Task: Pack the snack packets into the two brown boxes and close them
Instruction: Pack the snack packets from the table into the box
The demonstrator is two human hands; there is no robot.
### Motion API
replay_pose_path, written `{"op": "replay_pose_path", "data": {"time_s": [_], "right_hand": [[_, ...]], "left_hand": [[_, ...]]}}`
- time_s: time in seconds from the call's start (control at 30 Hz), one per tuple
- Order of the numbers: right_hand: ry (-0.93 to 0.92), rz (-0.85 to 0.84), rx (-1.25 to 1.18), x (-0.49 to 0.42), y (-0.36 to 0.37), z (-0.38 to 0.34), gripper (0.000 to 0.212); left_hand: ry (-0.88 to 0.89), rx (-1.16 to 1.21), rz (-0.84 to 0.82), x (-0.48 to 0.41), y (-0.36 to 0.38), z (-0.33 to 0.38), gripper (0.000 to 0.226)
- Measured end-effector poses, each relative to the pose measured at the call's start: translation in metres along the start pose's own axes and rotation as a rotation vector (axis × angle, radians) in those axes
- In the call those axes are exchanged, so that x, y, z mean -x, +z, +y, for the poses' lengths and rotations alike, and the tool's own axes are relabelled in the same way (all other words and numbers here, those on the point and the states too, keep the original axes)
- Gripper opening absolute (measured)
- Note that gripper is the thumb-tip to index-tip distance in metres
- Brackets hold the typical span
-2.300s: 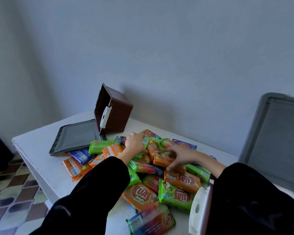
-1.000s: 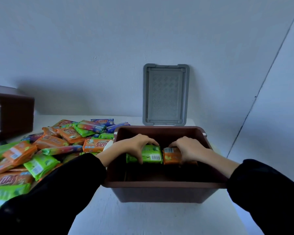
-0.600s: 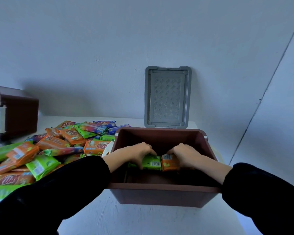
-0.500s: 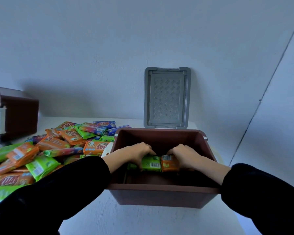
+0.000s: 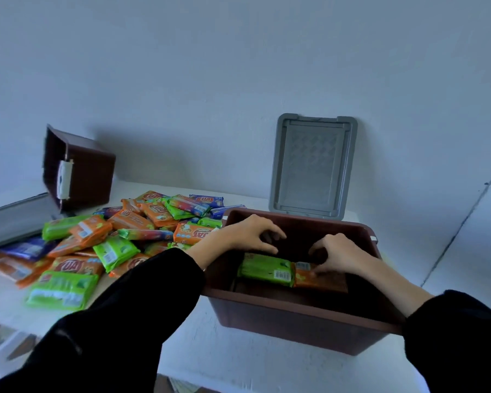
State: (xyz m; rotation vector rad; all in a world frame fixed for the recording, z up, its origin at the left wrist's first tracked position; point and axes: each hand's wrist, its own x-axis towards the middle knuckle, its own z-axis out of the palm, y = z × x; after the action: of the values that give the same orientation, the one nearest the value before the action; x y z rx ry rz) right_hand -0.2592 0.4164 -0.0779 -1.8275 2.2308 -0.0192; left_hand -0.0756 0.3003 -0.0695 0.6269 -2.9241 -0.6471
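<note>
A brown box (image 5: pixel 295 321) sits upright and open at the lower right of the frame. Inside it, a green packet (image 5: pixel 264 269) and an orange packet (image 5: pixel 323 280) lie flat, side by side and touching. Its grey lid (image 5: pixel 312 165) stands on end just behind it. At the upper left, the second brown box (image 5: pixel 88 171) is tipped on its side, with a white latch (image 5: pixel 63 180) showing. Its own lid (image 5: pixel 12 222) lies at the left edge. Between the boxes, a loose pile of snack packets (image 5: pixel 111 245) in orange, green and blue overlaps.
</note>
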Motion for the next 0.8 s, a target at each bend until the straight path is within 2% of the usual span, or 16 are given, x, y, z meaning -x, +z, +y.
{"op": "replay_pose_path", "data": {"time_s": [0.07, 0.13, 0.3, 0.47, 0.6, 0.8], "right_hand": [[-0.004, 0.022, -0.126, 0.006, -0.017, -0.009, 0.057], [-0.039, 0.06, -0.24, 0.015, -0.033, -0.029, 0.054], [-0.218, 0.223, -0.373, 0.02, -0.053, -0.11, 0.054], [-0.406, 0.246, -0.411, 0.006, -0.036, -0.205, 0.057], [-0.517, 0.24, -0.358, -0.004, 0.007, -0.26, 0.061], [-0.541, 0.093, -0.259, -0.019, 0.085, -0.273, 0.069]], "left_hand": [[0.0, 0.155, 0.196, 0.024, -0.018, 0.006, 0.035], [-0.003, 0.189, 0.302, 0.052, -0.032, 0.007, 0.03], [-0.137, 0.15, 0.46, 0.127, -0.062, -0.024, 0.029], [-0.363, 0.14, 0.6, 0.204, -0.071, -0.076, 0.025], [-0.482, 0.144, 0.561, 0.265, -0.052, -0.12, 0.035], [-0.6, -0.003, 0.379, 0.317, -0.001, -0.175, 0.076]]}}
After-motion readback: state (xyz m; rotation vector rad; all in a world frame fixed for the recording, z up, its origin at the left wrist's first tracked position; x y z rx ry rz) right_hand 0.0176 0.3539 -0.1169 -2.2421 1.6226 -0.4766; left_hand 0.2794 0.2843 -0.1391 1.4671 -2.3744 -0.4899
